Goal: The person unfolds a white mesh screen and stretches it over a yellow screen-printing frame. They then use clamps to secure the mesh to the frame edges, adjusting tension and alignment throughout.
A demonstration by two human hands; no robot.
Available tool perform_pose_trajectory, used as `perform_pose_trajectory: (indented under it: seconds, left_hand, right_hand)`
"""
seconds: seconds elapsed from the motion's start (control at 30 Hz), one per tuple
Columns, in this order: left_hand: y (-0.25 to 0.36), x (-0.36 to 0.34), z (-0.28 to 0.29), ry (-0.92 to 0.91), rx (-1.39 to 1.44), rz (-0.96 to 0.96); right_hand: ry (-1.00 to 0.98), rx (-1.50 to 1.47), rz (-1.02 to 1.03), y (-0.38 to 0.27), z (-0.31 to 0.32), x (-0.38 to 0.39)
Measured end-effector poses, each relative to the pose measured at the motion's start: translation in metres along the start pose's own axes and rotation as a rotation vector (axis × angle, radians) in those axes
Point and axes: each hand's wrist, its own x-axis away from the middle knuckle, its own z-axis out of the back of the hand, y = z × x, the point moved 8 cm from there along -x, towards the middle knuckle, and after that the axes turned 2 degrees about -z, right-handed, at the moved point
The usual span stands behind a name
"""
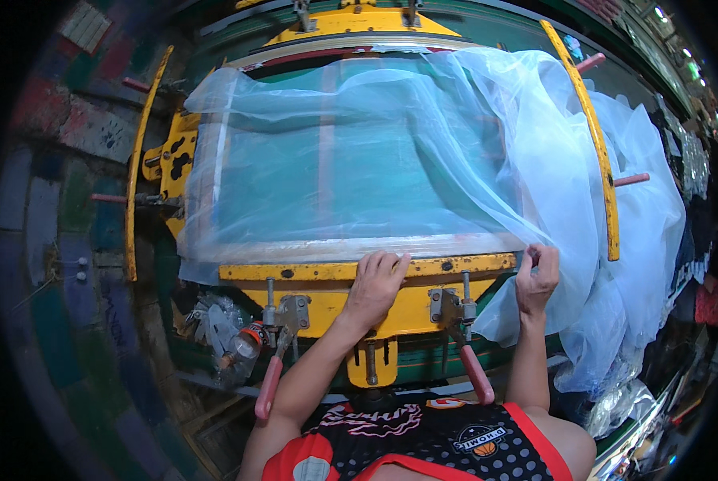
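White translucent mesh fabric [375, 128] lies draped over a rectangular frame [407, 247], whose near rail shows through it. My right hand [537, 276] pinches the fabric near the frame's front right corner. On the near yellow clamp bar [311, 271] rests my left hand [375, 290], its fingers bent over the bar's far edge beside the mesh and its thumb apart. I see nothing held in it. Folds of loose mesh bunch up right of the frame and hang down past my right forearm.
Yellow bars stand raised at the left [137, 176] and right [595, 128]. Toggle clamps with red handles [477, 374] flank my left arm. Clear plastic scraps and a bottle [242, 343] lie at the lower left. Painted bricks [78, 200] cover the left side.
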Motion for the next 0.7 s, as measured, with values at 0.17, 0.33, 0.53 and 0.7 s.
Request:
perform_pose_trajectory:
  seconds: [0.17, 0.33, 0.53, 0.7]
  left_hand:
    - [0.009, 0.014, 0.022, 0.099, 0.086, 0.077]
    - [0.032, 0.058, 0.038, 0.005, 0.324, 0.166]
    - [0.076, 0.089, 0.088, -0.154, 0.731, 0.269]
    - [0.102, 0.107, 0.161, -0.267, 1.05, 0.207]
  right_hand:
    - [-0.129, -0.107, -0.028, -0.005, -0.008, 0.019]
    - [-0.188, -0.088, -0.068, -0.005, -0.007, 0.032]
    - [-0.318, -0.113, -0.213, -0.009, -0.013, 0.048]
    - [-0.369, -0.153, -0.229, -0.021, -0.009, 0.063]
